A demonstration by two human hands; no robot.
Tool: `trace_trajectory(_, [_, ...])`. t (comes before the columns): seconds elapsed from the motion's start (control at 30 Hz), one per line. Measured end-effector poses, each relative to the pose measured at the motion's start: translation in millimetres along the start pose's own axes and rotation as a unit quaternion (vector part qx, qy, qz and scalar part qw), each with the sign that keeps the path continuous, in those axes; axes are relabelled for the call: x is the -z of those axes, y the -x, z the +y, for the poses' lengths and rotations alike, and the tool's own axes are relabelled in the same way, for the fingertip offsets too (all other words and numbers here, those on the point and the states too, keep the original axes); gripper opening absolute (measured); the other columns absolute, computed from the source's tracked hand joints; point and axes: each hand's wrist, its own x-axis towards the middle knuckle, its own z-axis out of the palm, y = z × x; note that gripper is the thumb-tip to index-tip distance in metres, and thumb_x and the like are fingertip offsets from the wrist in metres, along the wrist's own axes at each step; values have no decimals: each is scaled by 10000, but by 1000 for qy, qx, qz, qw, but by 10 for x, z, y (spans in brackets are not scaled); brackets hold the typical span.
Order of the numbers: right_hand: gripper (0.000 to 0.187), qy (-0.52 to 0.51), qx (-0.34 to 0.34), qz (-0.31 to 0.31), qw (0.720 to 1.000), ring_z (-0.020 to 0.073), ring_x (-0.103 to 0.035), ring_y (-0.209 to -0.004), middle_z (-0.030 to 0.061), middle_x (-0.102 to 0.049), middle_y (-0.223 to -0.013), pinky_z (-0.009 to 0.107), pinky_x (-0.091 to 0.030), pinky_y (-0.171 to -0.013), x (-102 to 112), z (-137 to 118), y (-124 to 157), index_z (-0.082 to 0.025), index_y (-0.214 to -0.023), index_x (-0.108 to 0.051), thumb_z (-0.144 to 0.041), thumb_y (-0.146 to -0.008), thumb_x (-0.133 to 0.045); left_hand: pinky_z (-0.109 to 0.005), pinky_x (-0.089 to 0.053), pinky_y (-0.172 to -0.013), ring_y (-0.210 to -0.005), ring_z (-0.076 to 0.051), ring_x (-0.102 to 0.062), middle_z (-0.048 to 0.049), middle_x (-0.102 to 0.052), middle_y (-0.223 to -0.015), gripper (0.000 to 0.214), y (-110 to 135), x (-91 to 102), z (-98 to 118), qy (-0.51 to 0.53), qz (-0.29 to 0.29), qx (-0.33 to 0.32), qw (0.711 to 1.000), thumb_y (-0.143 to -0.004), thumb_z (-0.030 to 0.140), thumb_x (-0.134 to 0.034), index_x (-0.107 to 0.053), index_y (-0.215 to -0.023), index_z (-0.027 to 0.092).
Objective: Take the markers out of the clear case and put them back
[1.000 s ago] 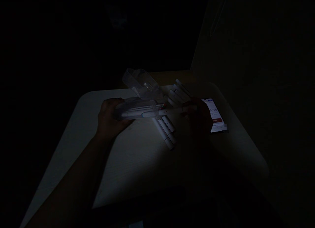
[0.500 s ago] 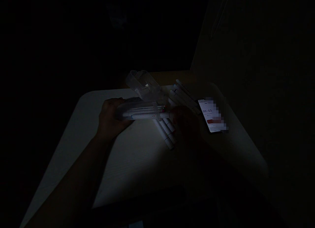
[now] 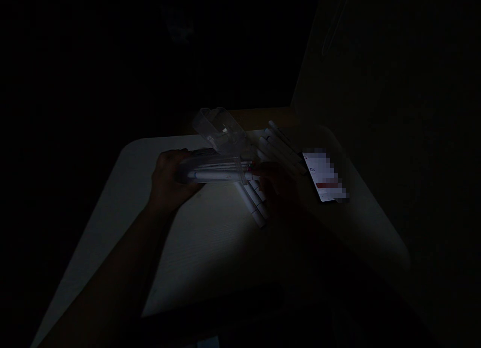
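Note:
My left hand (image 3: 169,180) grips a clear plastic case (image 3: 210,160) from below, and the case's hinged lid (image 3: 220,130) stands open toward the far side. Several white markers lie inside the case. One white marker (image 3: 218,176) sticks out of the case's right end, and my right hand (image 3: 280,188) closes around its capped tip. That hand is very dark, so its fingers are hard to make out. Loose white markers (image 3: 251,200) lie on the table just below the case, with more (image 3: 280,145) beyond my right hand.
A white table (image 3: 195,248) with a rounded corner fills the lower middle of the view. A phone (image 3: 323,177) lies face up to the right of my right hand, its screen lit and partly pixelated. A wall rises along the right side, and the room is very dark.
The white marker has slid left, further into the case, with my right hand following it. The phone's screen has dimmed and changed. The left hand and case have barely moved.

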Motion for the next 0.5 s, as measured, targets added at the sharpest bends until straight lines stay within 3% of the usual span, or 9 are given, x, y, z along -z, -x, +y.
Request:
trace_trajectory(0.23, [236, 8, 44, 34, 998, 112, -563, -975, 74, -586, -1012, 287, -497, -829, -15, 44, -3, -192, -1018, -570, -148, -863, -398, -346, -463, -888, -1049, -217, -535, -94, -553, -1108, 635, 6, -11, -7, 7, 8, -2, 1000, -599, 447, -739, -532, -1140, 189])
trace_trajectory(0.5, [249, 39, 31, 25, 998, 118, -551, -1011, 76, -589, -1047, 301, -485, -881, 7, 31, -9, -191, -1033, -572, -182, -867, -386, -348, -465, -884, -1043, -221, -537, -95, -559, -1100, 638, 9, -24, -27, 0, 12, -1, 1000, -589, 439, -745, -535, -1135, 184])
